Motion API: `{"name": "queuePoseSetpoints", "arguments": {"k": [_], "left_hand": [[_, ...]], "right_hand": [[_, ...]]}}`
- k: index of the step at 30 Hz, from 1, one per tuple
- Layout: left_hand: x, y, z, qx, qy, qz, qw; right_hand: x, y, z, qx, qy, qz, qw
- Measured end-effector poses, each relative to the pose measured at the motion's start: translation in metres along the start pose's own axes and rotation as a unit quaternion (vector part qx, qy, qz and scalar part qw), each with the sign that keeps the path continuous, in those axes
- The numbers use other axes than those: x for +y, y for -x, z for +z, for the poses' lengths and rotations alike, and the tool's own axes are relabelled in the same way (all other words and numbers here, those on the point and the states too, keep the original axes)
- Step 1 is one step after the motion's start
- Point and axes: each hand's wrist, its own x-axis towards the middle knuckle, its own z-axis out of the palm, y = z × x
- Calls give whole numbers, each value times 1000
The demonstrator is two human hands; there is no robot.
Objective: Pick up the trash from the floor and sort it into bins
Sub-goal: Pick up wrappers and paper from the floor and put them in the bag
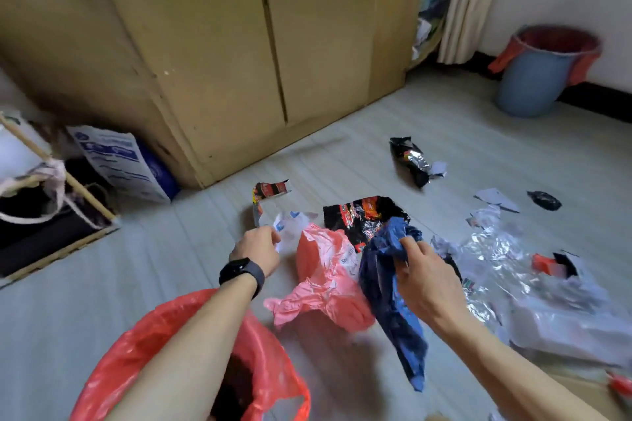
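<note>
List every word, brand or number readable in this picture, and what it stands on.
No text reads clearly.
White paper bag with blue print: blurred.
Pink plastic bag: dark print, too small.
Black and red foil wrapper: lettering blurred.
White scrap with blue print: blurred.

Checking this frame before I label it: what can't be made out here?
All in the head view:
1. Inside of the red-lined bin: covered by the left forearm, cut by the bottom edge.
2. Fingertips of the left hand at the white paper scrap: hidden behind the hand itself, grip unclear.
3. Print on the black-and-red wrapper: blurred.
4. Contents of the blue bin: hidden by its rim.
</note>
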Motion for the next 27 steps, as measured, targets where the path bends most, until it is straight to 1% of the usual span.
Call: {"name": "queuePoseSetpoints", "arguments": {"k": [4, 8, 10, 12, 14, 15, 16, 18, 20, 23, 25, 27], "left_hand": [[-18, 72, -72, 56, 29, 55, 996], [-59, 137, -113, 56, 44, 57, 996], [-88, 168, -120, 35, 24, 36, 998], [-112, 188, -117, -8, -3, 20, 1000], [-128, 202, -113, -70, -31, 36, 996], [-131, 204, -113, -89, -38, 52, 994], [-127, 205, -118, -92, -38, 69, 993], [-105, 202, -133, -67, -7, 97, 993], [-64, 202, -152, -45, 38, 139, 989], [12, 217, -170, -33, 118, 227, 966], [64, 237, -168, -71, 173, 278, 942], [108, 258, -153, -127, 204, 310, 920]], "right_hand": [[-45, 34, -64, 57, -22, -49, 997], [-80, 68, -96, 89, -40, -92, 991], [-91, 88, -102, 94, -27, -100, 990], [-95, 101, -103, 90, -10, -101, 991], [-96, 115, -106, 78, -17, -99, 992], [-95, 119, -108, 74, -22, -104, 992], [-92, 123, -111, 72, -27, -115, 990], [-86, 130, -121, 67, -34, -140, 987], [-76, 135, -138, 72, -47, -145, 986], [-60, 142, -166, 99, -73, -108, 987], [-43, 145, -184, 119, -88, -79, 986], [-27, 151, -198, 132, -137, -52, 980]]}}
